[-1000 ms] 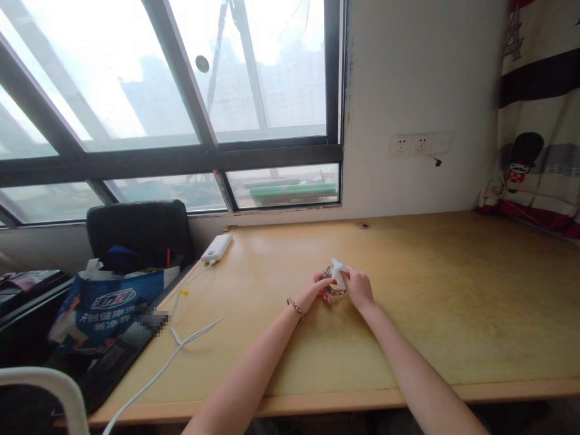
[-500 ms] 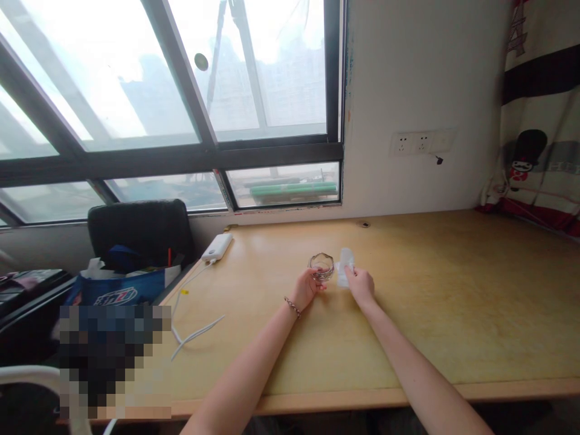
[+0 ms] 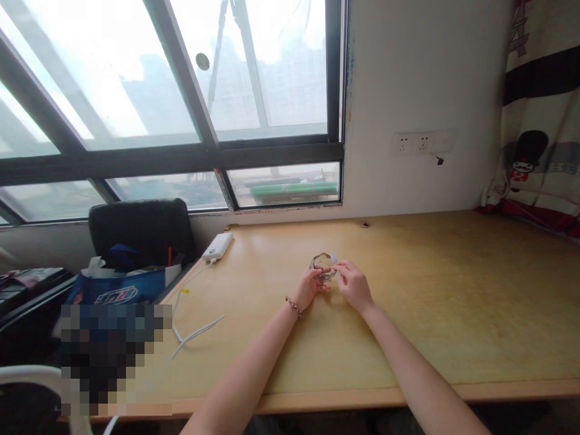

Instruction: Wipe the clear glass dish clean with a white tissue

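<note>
A small clear glass bowl (image 3: 323,261) with a wavy, brownish rim is tilted above the table, its open side facing me. My left hand (image 3: 310,286) grips it from the left and below, thumb at the near rim. A beaded bracelet (image 3: 293,306) circles that wrist. My right hand (image 3: 354,284) is closed at the bowl's right side, with its fingertips at the rim. A bit of a thin white tissue (image 3: 334,258) shows just beyond those fingers. The rest of the tissue is hidden by the hand and the glass.
A white power bank (image 3: 218,246) with a white cable (image 3: 198,334) lies along the table's left edge. Left of the wooden table (image 3: 453,314) stands a black chair (image 3: 140,226) with a blue bag (image 3: 120,288). Windows and a wall socket (image 3: 414,144) are behind.
My right hand has moved left with the tissue, from beside the bowl to its right rim. Less of the tissue shows now. My left hand keeps the bowl in nearly the same place.
</note>
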Tool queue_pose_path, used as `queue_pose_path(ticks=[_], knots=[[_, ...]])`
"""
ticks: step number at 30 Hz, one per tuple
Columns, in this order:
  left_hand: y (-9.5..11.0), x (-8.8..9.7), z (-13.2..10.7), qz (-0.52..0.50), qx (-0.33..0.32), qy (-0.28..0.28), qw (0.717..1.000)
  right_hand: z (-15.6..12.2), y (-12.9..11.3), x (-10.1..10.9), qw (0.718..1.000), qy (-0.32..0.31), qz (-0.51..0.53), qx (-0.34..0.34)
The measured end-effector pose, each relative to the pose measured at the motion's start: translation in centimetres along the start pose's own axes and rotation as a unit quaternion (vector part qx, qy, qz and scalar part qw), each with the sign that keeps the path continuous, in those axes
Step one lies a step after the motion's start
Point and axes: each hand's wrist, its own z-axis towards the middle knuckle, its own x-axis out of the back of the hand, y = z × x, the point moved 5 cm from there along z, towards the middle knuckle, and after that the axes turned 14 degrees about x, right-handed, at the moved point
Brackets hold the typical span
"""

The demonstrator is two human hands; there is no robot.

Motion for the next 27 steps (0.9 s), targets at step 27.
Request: queue_pose_path(ticks=[27], knots=[[-0.4, -0.2, 0.1, 0.074, -0.022, 0.015, 0.997, 0.1, -0.4, 1.4, 0.986, 0.033, -0.152, -0.054]])
